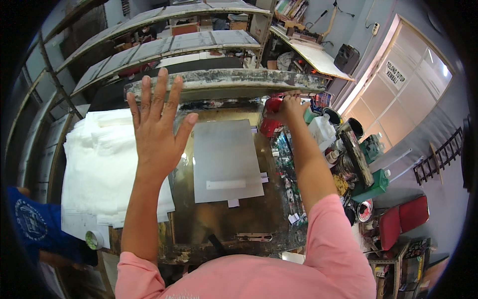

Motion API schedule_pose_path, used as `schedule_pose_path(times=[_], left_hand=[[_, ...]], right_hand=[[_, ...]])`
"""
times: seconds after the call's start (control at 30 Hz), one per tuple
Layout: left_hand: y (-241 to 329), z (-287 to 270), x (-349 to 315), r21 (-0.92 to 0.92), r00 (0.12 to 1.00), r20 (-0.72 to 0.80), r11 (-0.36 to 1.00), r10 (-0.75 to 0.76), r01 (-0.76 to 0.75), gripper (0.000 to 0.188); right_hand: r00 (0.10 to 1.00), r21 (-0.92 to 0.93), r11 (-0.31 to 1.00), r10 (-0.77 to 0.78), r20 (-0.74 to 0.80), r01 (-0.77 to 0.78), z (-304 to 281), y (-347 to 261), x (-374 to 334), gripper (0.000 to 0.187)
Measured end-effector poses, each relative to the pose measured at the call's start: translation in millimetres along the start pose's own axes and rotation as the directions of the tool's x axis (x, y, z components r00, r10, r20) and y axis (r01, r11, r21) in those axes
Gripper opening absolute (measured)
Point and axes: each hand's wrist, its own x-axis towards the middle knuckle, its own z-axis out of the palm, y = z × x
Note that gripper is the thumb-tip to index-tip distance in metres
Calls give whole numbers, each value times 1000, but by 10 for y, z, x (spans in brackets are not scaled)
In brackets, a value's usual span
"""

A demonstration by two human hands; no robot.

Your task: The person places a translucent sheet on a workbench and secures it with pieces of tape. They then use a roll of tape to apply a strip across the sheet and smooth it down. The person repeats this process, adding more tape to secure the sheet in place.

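My left hand is raised palm down, its fingers spread and holding nothing. Its fingertips overlap the long paint-stained frame tilted up at the back of the worktable. Beside a red can, my right hand reaches to the frame's right end. Its fingers look apart; whether they touch the frame or the can is unclear. Between my arms a translucent whitish sheet lies on the brown board, with small white tabs at its edges. A large stack of white sheets is left of it.
A cutter knife lies near the board's front edge. Bottles, tins and a green jug crowd the right side. A tape roll sits at front left, near a person in blue. Drying racks stand behind; a red chair is right.
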Motion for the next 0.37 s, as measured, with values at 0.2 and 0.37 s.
schedule_pose_path(times=[0.2, 0.37], left_hand=[[-92, 24, 200, -3, 998, -54, 1000, 20, -21, 57], [-182, 80, 297, 12, 998, -61, 1000, 20, -19, 57]], right_hand=[[976, 49, 998, -59, 211, 50, 399, 144, 562, 108], [977, 173, 985, -42, 207, 6, 230, 368, 735, 78]])
